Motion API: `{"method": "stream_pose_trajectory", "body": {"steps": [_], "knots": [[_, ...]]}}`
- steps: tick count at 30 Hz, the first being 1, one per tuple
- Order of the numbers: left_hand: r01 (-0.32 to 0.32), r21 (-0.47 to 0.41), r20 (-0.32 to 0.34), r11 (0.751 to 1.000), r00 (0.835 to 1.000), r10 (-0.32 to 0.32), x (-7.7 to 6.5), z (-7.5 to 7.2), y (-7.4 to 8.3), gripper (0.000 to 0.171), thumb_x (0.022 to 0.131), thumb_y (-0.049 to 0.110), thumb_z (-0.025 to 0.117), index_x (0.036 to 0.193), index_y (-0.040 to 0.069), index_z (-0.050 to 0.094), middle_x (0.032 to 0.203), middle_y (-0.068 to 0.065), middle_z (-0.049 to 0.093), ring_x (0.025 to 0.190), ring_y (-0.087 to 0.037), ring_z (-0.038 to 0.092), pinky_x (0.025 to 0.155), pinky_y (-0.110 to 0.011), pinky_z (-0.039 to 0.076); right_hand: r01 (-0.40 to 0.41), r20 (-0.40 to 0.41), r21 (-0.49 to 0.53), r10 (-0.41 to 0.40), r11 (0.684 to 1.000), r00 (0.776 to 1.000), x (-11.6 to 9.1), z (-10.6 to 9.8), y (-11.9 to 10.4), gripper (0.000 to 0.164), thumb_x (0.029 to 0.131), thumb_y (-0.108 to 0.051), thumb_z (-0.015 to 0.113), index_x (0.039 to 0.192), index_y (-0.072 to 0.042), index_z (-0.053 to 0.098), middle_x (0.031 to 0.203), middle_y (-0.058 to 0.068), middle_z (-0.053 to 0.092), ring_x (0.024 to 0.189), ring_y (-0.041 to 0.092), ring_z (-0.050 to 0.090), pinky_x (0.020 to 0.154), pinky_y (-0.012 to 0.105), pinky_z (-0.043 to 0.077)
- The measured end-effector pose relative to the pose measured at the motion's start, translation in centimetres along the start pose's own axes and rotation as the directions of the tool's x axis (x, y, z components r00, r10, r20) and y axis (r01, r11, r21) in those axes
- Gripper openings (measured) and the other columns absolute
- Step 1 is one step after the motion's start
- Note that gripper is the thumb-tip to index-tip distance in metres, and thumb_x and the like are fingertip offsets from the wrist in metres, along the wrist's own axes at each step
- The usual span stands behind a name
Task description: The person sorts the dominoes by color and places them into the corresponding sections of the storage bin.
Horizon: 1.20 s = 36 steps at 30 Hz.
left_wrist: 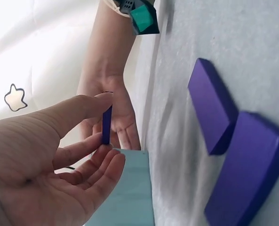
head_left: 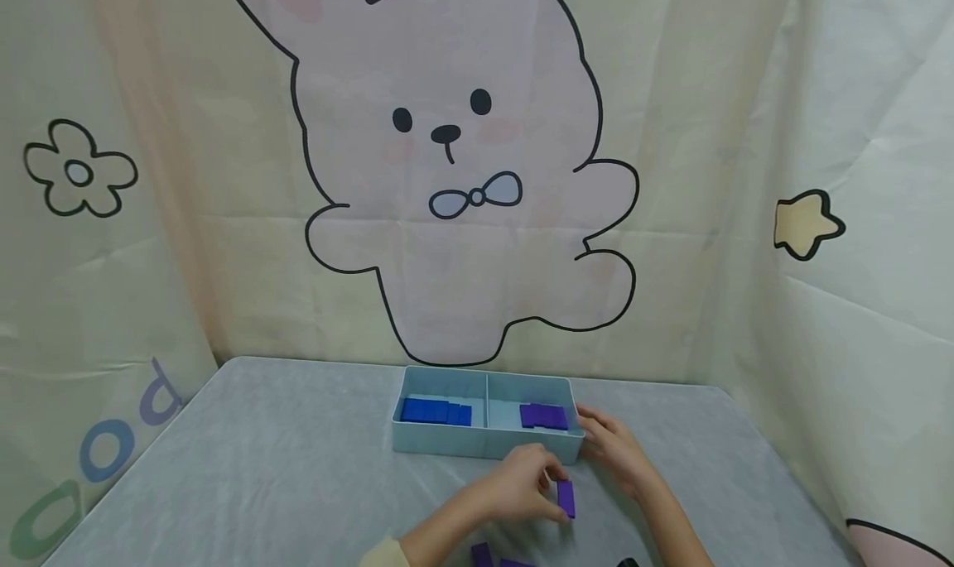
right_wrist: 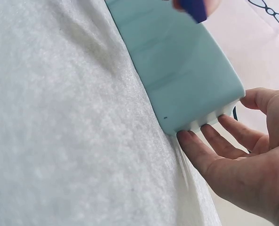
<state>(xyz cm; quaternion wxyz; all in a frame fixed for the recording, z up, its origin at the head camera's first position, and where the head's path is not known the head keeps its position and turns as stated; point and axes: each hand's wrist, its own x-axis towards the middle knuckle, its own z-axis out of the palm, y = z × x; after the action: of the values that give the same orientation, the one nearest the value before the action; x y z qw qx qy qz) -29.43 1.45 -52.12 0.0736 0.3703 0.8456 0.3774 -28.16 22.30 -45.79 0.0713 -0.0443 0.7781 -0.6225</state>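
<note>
Between thumb and fingertips, my left hand (head_left: 517, 486) pinches a flat purple block (head_left: 566, 499), held up in front of the light blue box (head_left: 447, 443). Edge-on, that same block (left_wrist: 107, 126) shows in the left wrist view. My right hand (head_left: 614, 451) is at the box's right end, its fingertips touching the outer end wall (right_wrist: 207, 117) and its thumb by the top corner. Inside the box, blue blocks (head_left: 428, 411) lie in the left compartment and purple blocks (head_left: 542, 416) in the right one.
Two loose purple blocks lie on the grey-covered table (head_left: 261, 468) near its front, one block (left_wrist: 213, 106) beside the other (left_wrist: 247, 169). A divider (head_left: 487, 401) splits the box. Behind the table hangs a printed curtain (head_left: 462, 285). A small black object (head_left: 628, 562) shows at the bottom edge.
</note>
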Motion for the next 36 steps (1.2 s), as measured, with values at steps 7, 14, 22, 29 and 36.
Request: {"method": "stream_pose_trajectory", "body": {"steps": [7,14,22,29,36], "knots": [[-0.017,0.021,-0.055,1.0,0.998,0.018,-0.9,-2.7,2.1,0.037,0.083,0.035,0.092,0.115,0.023,0.077,0.103,0.017,0.063,0.086,0.003,0.057,0.075,-0.016,0.053,-0.006,-0.003,0.006,0.006,1.0,1.0,0.1,0.0,0.1,0.056,0.113,-0.023,0.048,0.156,0.011,0.039,0.161,0.034,0.039,0.145,0.055,0.042,0.114,0.061,0.046],[0.117,-0.007,-0.104,0.993,0.988,-0.117,-3.9,-7.6,9.3,0.035,0.085,0.022,0.091,0.115,0.011,0.076,0.106,0.003,0.064,0.095,-0.005,0.055,0.082,-0.02,0.053,-0.003,-0.004,0.012,0.003,1.0,1.0,0.2,0.0,0.1,0.055,0.113,-0.022,0.048,0.156,0.011,0.04,0.159,0.034,0.042,0.142,0.052,0.047,0.112,0.06,0.048],[0.153,-0.021,-0.159,0.988,0.975,-0.154,-3.9,-9.4,9.3,0.039,0.087,0.021,0.089,0.119,0.005,0.074,0.113,-0.007,0.066,0.106,-0.019,0.06,0.089,-0.025,0.055,0.004,-0.001,0.008,-0.004,1.0,1.0,0.0,0.1,0.0,0.055,0.113,-0.022,0.048,0.156,0.011,0.039,0.161,0.035,0.039,0.144,0.054,0.045,0.113,0.06,0.048],[0.188,-0.037,-0.193,0.981,0.962,-0.192,-3.4,-10.6,8.0,0.04,0.087,0.023,0.088,0.121,0.005,0.076,0.116,-0.008,0.068,0.111,-0.031,0.06,0.087,-0.034,0.054,0.001,-0.013,0.014,-0.001,1.0,1.0,-0.1,0.2,0.0,0.056,0.112,-0.022,0.05,0.155,0.012,0.04,0.16,0.035,0.04,0.145,0.054,0.043,0.113,0.058,0.049],[0.206,0.009,-0.221,0.978,0.955,-0.199,-2.7,-11.2,6.7,0.038,0.089,0.024,0.087,0.121,0.007,0.077,0.118,-0.006,0.07,0.116,-0.033,0.06,0.09,-0.045,0.051,0.0,-0.008,0.017,0.0,1.0,1.0,0.0,0.1,0.1,0.055,0.112,-0.022,0.049,0.156,0.011,0.039,0.161,0.034,0.04,0.145,0.053,0.044,0.113,0.058,0.049]]}}
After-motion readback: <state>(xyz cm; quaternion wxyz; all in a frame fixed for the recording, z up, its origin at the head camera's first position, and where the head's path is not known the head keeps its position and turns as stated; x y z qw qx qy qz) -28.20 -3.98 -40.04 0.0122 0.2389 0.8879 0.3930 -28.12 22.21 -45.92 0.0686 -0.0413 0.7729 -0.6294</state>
